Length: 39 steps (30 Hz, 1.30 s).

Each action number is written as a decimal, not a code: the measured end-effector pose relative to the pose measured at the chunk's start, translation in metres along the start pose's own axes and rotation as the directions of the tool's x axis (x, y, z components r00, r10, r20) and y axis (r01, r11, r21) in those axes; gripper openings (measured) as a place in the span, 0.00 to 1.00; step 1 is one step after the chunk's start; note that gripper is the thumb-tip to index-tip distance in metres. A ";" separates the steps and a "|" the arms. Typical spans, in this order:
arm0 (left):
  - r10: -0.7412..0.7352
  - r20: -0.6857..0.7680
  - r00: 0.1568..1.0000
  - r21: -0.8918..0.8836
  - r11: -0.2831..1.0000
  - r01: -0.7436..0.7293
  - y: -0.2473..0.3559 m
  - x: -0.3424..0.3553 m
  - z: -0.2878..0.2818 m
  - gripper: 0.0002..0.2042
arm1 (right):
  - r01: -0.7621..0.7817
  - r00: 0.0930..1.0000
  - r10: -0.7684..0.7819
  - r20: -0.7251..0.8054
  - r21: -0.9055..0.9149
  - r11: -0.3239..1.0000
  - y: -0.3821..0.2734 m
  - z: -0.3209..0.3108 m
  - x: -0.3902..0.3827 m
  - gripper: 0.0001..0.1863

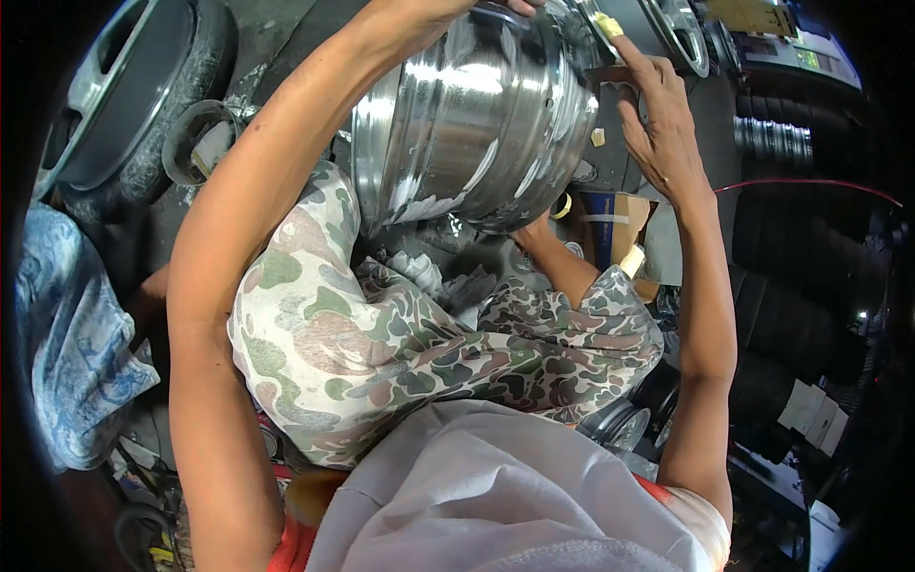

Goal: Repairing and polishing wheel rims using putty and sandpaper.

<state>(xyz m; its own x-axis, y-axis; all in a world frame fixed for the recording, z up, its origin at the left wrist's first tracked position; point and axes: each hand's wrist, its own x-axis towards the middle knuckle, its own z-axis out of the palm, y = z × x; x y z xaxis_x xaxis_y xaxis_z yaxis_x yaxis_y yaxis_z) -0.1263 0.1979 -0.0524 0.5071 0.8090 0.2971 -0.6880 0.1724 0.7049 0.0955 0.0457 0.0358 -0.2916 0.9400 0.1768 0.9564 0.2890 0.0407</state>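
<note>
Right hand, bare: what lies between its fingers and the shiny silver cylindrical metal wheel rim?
In the head view, a thin, flat, brownish blade-like piece lies between the right hand and rim.

The wheel rim [477, 129] sat before you. Left of it lay a container [175, 151], and farther left a tire [208, 71]; to its right was your right hand [658, 129], with a box [629, 212] nearer your body.

Left hand [446, 8] — cropped by top edge, wheel rim [477, 124] — far side hidden
</note>
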 end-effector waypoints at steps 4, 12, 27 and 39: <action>0.009 -0.064 0.998 0.074 0.997 -0.005 0.003 0.002 -0.002 0.06 | 0.221 0.975 -0.220 0.022 -0.120 0.968 0.007 0.001 0.010 0.39; 0.025 -0.036 0.999 0.070 0.997 -0.022 0.001 0.001 -0.004 0.06 | 0.259 0.965 -0.250 0.079 -0.130 0.957 0.010 0.003 -0.002 0.38; 0.079 -0.042 0.996 0.016 0.997 -0.079 -0.003 0.004 -0.009 0.07 | 0.308 0.947 -0.301 0.110 -0.045 0.950 0.005 0.003 -0.008 0.34; 0.085 -0.039 0.996 0.035 0.996 -0.084 -0.003 0.007 -0.010 0.06 | 0.079 0.995 -0.078 -0.057 0.007 0.997 0.017 0.011 -0.015 0.31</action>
<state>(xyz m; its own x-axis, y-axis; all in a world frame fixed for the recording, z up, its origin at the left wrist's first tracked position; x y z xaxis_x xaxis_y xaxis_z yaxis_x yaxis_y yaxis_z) -0.1261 0.2086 -0.0593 0.4263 0.8420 0.3307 -0.7094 0.0844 0.6997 0.1160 0.0384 0.0228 -0.3644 0.9027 0.2288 0.9304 0.3634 0.0481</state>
